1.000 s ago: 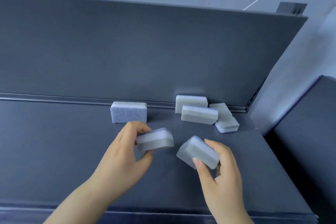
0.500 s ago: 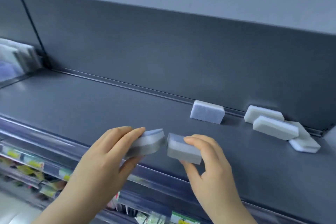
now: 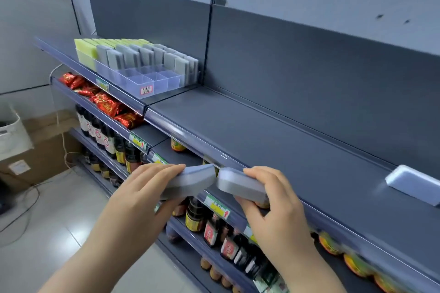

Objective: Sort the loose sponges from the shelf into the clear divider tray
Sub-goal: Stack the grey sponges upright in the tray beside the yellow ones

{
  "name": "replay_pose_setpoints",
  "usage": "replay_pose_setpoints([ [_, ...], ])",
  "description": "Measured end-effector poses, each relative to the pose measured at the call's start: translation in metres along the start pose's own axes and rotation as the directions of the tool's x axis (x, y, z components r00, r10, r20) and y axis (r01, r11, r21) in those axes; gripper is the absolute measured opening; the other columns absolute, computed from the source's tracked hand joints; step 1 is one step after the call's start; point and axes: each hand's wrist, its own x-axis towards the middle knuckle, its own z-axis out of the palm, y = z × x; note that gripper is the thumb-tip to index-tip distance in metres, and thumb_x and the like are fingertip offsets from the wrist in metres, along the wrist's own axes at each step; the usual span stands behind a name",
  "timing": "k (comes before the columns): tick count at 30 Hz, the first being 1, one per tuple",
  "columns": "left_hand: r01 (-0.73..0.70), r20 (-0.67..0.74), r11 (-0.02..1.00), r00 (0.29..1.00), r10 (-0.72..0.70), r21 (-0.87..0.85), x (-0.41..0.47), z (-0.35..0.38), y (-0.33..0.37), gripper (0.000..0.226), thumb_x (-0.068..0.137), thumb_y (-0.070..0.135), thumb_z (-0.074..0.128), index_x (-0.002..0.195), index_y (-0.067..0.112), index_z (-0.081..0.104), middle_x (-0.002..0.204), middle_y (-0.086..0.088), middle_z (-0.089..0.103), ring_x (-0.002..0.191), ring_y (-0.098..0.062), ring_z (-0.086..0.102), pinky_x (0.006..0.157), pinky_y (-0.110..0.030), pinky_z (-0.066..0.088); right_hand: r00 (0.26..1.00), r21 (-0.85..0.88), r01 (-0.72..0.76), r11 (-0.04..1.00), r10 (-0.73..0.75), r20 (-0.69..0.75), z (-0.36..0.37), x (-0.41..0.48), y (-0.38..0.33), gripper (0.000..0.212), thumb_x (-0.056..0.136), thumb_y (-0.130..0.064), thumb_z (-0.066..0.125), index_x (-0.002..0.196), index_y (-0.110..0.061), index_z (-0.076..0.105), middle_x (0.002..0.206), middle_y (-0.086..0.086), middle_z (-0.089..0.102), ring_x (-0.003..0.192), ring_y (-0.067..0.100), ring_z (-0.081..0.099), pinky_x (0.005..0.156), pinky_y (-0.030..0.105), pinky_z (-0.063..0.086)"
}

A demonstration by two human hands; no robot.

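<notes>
Two grips: fingers [image 3: 162, 170] of the left hand [image 3: 142, 188] curl over one grey sponge [image 3: 192, 178]; right hand [image 3: 273, 200] pinches a second sponge [image 3: 238, 184], likely to carry both together.
Clear divider tray [image 3: 152, 81]: far left along the shelf [image 3: 262, 131], front cells unfilled, well apart from both hands.
Loose sponge [image 3: 414, 183]: lies far right.

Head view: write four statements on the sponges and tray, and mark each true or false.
1. The left hand and right hand each hold a sponge. True: left sponge, right sponge.
2. The tray stands right of the hands. False: it stands far to their left.
3. The tray's front compartments are full. False: they are empty; stored sponges fill the rear rows.
4. A loose sponge lies on the shelf at the right. True.
</notes>
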Motion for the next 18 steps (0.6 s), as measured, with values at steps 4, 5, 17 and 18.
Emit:
replay_pose_setpoints([
  [4, 0.013, -0.011, 1.0, 1.0, -0.013, -0.014, 0.011, -0.005, -0.038, 0.039, 0.08, 0.029, 0.059, 0.113, 0.008, 0.063, 0.106, 0.012, 0.054, 0.098, -0.012, 0.051, 0.094, -0.009, 0.03, 0.999, 0.038, -0.052, 0.998, 0.052, 0.016, 0.033, 0.027, -0.002, 0.04, 0.078, -0.016, 0.073, 0.112, -0.026, 0.054, 0.109, -0.013, 0.055, 0.105, -0.002, 0.049, 0.088, 0.006, 0.036],
  [5, 0.013, -0.014, 1.0, 1.0, -0.013, -0.009, 0.016, -0.005, -0.048, 0.04, 0.08, 0.028, 0.061, 0.113, 0.007, 0.062, 0.106, 0.012, 0.053, 0.098, -0.012, 0.051, 0.094, -0.008, 0.03, 0.998, 0.055, -0.068, 0.996, 0.067, 0.021, 0.042, 0.036, -0.001, 0.04, 0.078, -0.017, 0.073, 0.112, -0.027, 0.054, 0.108, -0.013, 0.055, 0.105, -0.003, 0.049, 0.087, 0.004, 0.036],
  [17, 0.099, -0.114, 0.99, 0.99, -0.087, 0.1, 0.151, -0.005, -0.206, 0.051, 0.077, 0.02, 0.072, 0.123, 0.005, 0.056, 0.108, 0.002, 0.054, 0.099, -0.013, 0.049, 0.081, -0.021, 0.042, 0.977, 0.288, -0.179, 0.941, 0.204, -0.061, 0.162, 0.215, 0.027, 0.043, 0.077, -0.017, 0.072, 0.103, -0.042, 0.049, 0.103, -0.023, 0.056, 0.096, -0.004, 0.051, 0.08, 0.003, 0.036],
  [18, 0.108, -0.13, 0.988, 0.987, -0.094, 0.107, 0.165, -0.006, -0.219, 0.051, 0.076, 0.018, 0.07, 0.123, 0.005, 0.056, 0.109, 0.001, 0.054, 0.099, -0.012, 0.048, 0.079, -0.025, 0.042, 0.975, 0.309, -0.186, 0.933, 0.214, -0.057, 0.171, 0.235, 0.029, 0.042, 0.077, -0.018, 0.072, 0.102, -0.043, 0.049, 0.103, -0.022, 0.057, 0.096, -0.002, 0.052, 0.079, 0.004, 0.037],
])
